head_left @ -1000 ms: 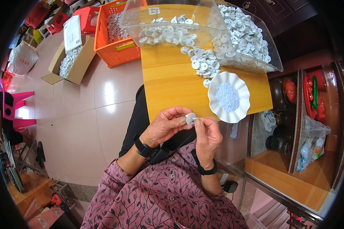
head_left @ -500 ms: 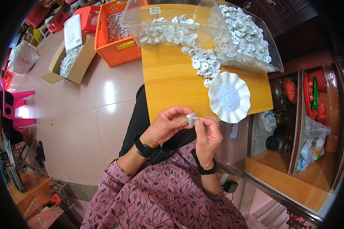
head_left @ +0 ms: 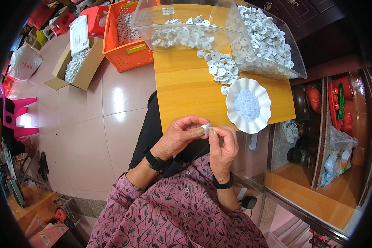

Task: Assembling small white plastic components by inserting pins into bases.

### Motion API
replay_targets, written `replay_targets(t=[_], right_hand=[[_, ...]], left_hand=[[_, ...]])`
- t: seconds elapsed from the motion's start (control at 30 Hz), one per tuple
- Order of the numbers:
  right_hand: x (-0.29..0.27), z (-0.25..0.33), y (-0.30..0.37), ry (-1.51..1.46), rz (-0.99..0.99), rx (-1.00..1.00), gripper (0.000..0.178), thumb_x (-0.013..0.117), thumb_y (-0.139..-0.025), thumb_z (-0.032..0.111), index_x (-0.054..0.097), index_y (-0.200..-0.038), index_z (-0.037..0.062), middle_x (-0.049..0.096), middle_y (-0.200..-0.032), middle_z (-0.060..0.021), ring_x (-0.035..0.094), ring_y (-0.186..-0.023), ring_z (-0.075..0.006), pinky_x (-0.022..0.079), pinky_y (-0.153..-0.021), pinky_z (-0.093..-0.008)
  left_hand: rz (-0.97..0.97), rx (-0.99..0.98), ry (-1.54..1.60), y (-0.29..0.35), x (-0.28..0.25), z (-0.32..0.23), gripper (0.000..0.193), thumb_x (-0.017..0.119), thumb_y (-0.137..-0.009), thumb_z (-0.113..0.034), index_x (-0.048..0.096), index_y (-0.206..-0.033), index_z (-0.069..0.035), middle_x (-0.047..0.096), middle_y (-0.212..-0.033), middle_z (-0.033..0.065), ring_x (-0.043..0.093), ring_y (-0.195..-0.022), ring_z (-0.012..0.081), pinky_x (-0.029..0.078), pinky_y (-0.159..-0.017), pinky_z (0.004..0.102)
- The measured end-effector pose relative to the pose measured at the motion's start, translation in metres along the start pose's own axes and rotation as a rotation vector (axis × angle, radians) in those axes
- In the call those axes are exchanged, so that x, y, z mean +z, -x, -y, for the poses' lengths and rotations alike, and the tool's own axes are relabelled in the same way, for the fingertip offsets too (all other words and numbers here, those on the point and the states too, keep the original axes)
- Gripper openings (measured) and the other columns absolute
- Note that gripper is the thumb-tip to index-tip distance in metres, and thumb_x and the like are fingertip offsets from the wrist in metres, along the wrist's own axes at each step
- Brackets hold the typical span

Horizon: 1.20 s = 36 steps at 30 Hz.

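Note:
Just in front of the table's near edge, my left hand pinches a small round white plastic disc between thumb and fingers. My right hand is closed in a pinch against the disc's right face; anything between those fingertips is too small to make out. Beyond the right hand, a white scalloped bowl on the table holds a heap of pale bluish-white small bits. Behind the bowl lies a loose pile of similar white discs.
Two clear plastic bins, one at the back and one at right, hold many white discs on the yellow wooden table. An orange crate and a cardboard box stand left. Shelves flank the right.
My right fingertips have moved slightly left, up against the disc, and the right wrist has dropped a little. The left hand still holds the disc in about the same place.

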State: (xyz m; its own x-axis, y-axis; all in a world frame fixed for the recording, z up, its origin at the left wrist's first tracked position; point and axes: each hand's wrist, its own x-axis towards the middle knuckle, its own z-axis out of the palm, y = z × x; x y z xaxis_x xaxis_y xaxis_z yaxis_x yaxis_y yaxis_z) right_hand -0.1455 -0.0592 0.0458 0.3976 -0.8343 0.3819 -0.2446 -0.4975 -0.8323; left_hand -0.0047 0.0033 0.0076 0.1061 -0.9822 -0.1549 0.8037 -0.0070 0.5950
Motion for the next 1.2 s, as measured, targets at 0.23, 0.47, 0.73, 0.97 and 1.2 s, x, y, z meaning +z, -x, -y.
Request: replay_targets(t=[0.23, 0.47, 0.73, 0.97, 1.2], right_hand=[[-0.0004, 0.0008, 0.0011, -0.132, -0.001, 0.058, 0.010, 0.069, -0.088, 0.000, 0.062, -0.096, -0.0004, 0.063, -0.090, -0.0097, 0.060, -0.073, -0.0170, 0.050, -0.067, -0.0293], [-0.0021, 0.0021, -0.0015, -0.030, 0.027, 0.021, 0.008, 0.067, -0.091, 0.003, 0.060, -0.093, 0.0004, 0.062, -0.089, -0.0098, 0.060, -0.072, -0.0183, 0.049, -0.066, -0.0298], [-0.0001, 0.0037, -0.0013, -0.005, 0.017, 0.014, 0.009, 0.066, -0.091, 0.002, 0.058, -0.090, 0.0019, 0.060, -0.084, -0.0090, 0.058, -0.069, -0.0188, 0.048, -0.061, -0.0313], [-0.0015, 0.0008, -0.0032, 0.036, 0.039, -0.035, 0.008, 0.065, -0.090, 0.001, 0.057, -0.091, 0.0025, 0.059, -0.083, -0.0098, 0.058, -0.068, -0.0221, 0.047, -0.061, -0.0335], [-0.0004, 0.0043, -0.0018, 0.021, 0.024, -0.038, 0.009, 0.064, -0.090, 0.000, 0.055, -0.091, 0.0028, 0.059, -0.083, -0.0116, 0.060, -0.071, -0.0259, 0.048, -0.063, -0.0371]], left_hand=[[-0.005, 0.004, 0.014, 0.0004, 0.0019, -0.0012, 0.023, 0.064, -0.095, -0.004, 0.063, -0.118, 0.000, 0.067, -0.112, 0.0085, 0.066, -0.103, 0.0179, 0.056, -0.093, 0.0325], [-0.016, 0.011, -0.019, 0.0019, 0.0017, -0.0012, 0.024, 0.065, -0.094, -0.003, 0.063, -0.118, 0.001, 0.068, -0.108, 0.0080, 0.066, -0.096, 0.0154, 0.056, -0.089, 0.0289], [-0.034, 0.038, -0.048, 0.0019, 0.0023, 0.0016, 0.024, 0.066, -0.093, -0.002, 0.064, -0.116, 0.003, 0.068, -0.107, 0.0082, 0.067, -0.096, 0.0154, 0.056, -0.089, 0.0294], [-0.041, 0.058, -0.123, 0.0016, 0.0046, 0.0013, 0.023, 0.066, -0.093, -0.003, 0.064, -0.115, 0.003, 0.069, -0.105, 0.0088, 0.067, -0.095, 0.0163, 0.056, -0.089, 0.0301], [-0.073, 0.054, -0.173, 0.0014, 0.0079, 0.0008, 0.022, 0.067, -0.093, -0.003, 0.066, -0.114, 0.004, 0.069, -0.104, 0.0081, 0.066, -0.093, 0.0152, 0.056, -0.086, 0.0289]])
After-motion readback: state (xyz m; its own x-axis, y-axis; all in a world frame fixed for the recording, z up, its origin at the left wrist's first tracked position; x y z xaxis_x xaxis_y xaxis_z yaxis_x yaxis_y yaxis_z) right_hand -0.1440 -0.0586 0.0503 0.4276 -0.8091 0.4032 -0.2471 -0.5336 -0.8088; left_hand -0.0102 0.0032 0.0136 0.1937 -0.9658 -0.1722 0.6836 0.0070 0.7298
